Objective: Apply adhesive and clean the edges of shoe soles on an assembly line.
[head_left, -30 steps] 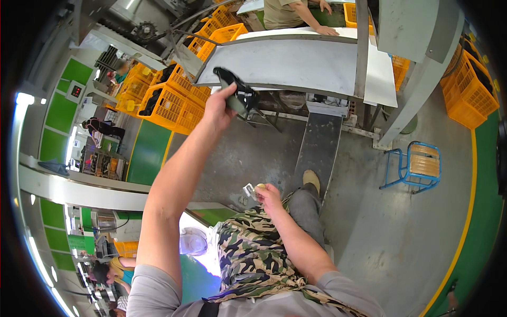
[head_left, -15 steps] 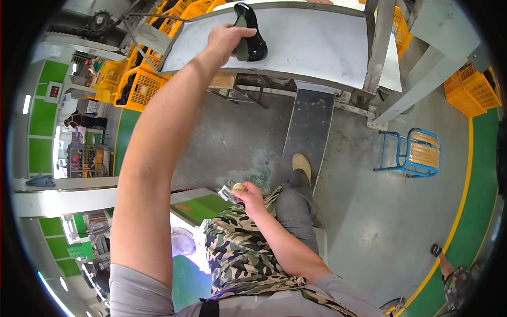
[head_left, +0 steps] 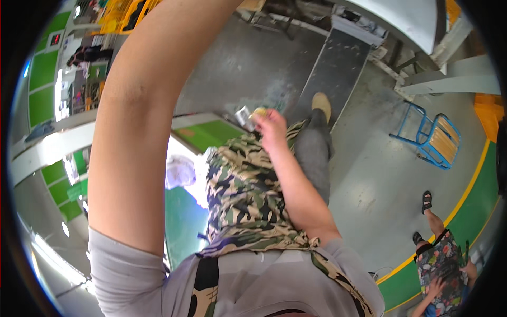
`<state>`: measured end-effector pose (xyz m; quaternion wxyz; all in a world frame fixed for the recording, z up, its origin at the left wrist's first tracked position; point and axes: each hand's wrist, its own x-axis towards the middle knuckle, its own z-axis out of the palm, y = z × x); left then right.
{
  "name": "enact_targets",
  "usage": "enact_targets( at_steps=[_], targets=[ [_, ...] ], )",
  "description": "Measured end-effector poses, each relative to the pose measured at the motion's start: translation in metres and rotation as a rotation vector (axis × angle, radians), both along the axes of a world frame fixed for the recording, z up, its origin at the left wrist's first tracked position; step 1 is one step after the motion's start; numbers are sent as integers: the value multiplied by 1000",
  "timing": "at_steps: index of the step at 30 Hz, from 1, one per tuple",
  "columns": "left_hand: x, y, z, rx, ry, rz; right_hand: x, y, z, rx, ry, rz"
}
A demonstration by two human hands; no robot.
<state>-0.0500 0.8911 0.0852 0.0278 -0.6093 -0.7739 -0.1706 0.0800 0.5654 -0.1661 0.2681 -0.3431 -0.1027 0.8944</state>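
My left arm (head_left: 138,105) stretches up past the upper edge of the picture, so the left hand is out of view. In front of the camouflage apron (head_left: 243,185), my right hand (head_left: 273,132) is closed in a pinch. Between its thumb and fingers sit a small yellowish piece (head_left: 259,112) and a crumpled silvery-white piece (head_left: 243,117). Both are too small and blurred to name further.
A white-topped work table (head_left: 406,21) stands at the upper right, beside a dark floor plate (head_left: 338,68). A blue-framed stool (head_left: 435,140) is on the right. Another person (head_left: 441,264) in a floral apron is at the lower right. Yellow crates (head_left: 119,16) fill the upper left.
The view has swung down and toward me, so the table slid up and right. My left hand and the black shoe it held have left the picture. The person at lower right shows more.
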Motion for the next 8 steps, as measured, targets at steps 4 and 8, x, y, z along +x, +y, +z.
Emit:
enact_targets(
  at_steps=[4, 8],
  targets=[
    [7, -106, -4, 109, -196, -72, -1, 1, -11, 26, 97, 14],
    [24, -251, 2, 140, -459, 76, -5, -6, -13, 73, 89, 63]
  ],
)
